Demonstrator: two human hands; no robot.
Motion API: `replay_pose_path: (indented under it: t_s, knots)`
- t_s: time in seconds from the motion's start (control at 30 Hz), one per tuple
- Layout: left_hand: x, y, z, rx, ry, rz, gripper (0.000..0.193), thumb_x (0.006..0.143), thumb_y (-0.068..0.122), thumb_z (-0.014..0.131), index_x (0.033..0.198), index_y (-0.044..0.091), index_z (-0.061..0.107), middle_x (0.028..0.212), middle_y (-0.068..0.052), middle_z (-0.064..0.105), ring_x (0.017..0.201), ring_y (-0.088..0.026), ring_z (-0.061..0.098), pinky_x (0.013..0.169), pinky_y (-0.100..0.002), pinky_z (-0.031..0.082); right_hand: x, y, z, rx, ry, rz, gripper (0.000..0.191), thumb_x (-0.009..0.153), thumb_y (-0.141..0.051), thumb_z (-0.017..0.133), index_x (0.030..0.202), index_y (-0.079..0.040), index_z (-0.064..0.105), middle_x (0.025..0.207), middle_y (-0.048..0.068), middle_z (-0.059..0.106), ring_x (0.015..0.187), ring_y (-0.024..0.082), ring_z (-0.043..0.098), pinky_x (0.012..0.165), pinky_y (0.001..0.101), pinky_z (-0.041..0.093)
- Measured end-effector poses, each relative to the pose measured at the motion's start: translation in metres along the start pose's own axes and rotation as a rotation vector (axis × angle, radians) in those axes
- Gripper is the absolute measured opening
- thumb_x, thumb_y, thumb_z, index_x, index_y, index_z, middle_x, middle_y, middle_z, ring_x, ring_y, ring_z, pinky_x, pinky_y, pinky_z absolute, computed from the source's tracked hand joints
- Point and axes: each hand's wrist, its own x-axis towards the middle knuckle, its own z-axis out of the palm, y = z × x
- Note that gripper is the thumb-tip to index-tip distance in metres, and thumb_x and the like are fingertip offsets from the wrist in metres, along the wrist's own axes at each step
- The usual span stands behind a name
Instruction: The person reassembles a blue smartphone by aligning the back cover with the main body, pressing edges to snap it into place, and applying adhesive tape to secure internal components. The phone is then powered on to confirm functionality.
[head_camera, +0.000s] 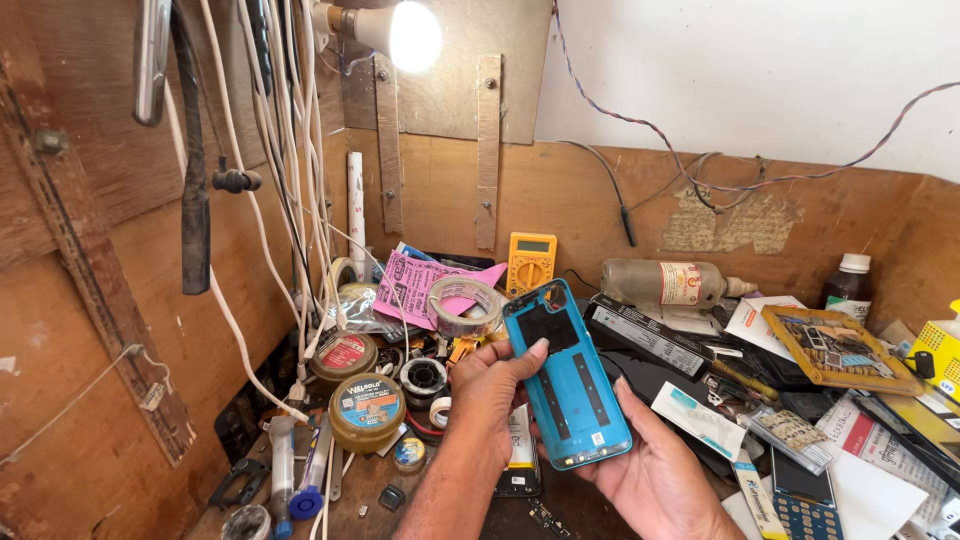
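A blue phone back cover (566, 375) with black adhesive strips on its inner side is held up over the cluttered wooden bench. My left hand (488, 392) grips its left edge, with the thumb lying across the upper inside. Under the cover's lower right corner, my right hand (655, 470) supports it with palm up and fingers curled beneath. The cover tilts with its camera cut-out end pointing away from me.
Round tins (366, 408), solder spools and a clear tape roll (465, 307) lie to the left. A yellow multimeter (530, 262) and a lying bottle (668, 283) sit at the back. A circuit board on a yellow tray (835, 350), papers and phone parts crowd the right. White cables (285, 200) hang by the lit bulb (413, 35).
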Motion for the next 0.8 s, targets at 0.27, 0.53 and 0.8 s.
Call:
replay_pose_path:
  t_s: [0.27,0.53,0.8]
  knots:
    - [0.013,-0.011,-0.005,0.037,-0.116,0.035,0.017,0.080,0.013,0.083,0.091,0.004,0.075,0.071,-0.003,0.071,0.048,-0.010,0.052,0.043,-0.025,0.038,-0.010,-0.006,0.019,0.060,-0.317,-0.044,0.065,0.099,-0.044,0.047,0.146,0.000,0.044,0.138,0.027,0.063,0.115,0.041,0.068,0.101,0.0540,0.053]
    - [0.001,0.013,-0.032,0.840,0.273,0.547,0.038,0.081,0.030,0.080,0.107,0.004,0.071,0.092,-0.009,0.075,0.087,-0.024,0.074,0.081,-0.040,0.057,-0.010,-0.008,0.016,-0.062,0.028,-0.146,0.063,0.095,-0.046,0.053,0.131,0.005,0.062,0.119,0.024,0.075,0.102,0.033,0.073,0.095,0.0478,0.055]
    - [-0.050,0.018,-0.010,1.624,0.263,0.360,0.079,0.076,0.041,0.090,0.125,-0.003,0.047,0.128,-0.023,0.052,0.121,-0.037,0.053,0.098,-0.044,0.050,-0.007,-0.004,0.013,-0.186,0.137,-0.188,0.058,0.096,-0.046,0.054,0.125,0.003,0.066,0.111,0.021,0.077,0.099,0.030,0.074,0.092,0.0470,0.057]
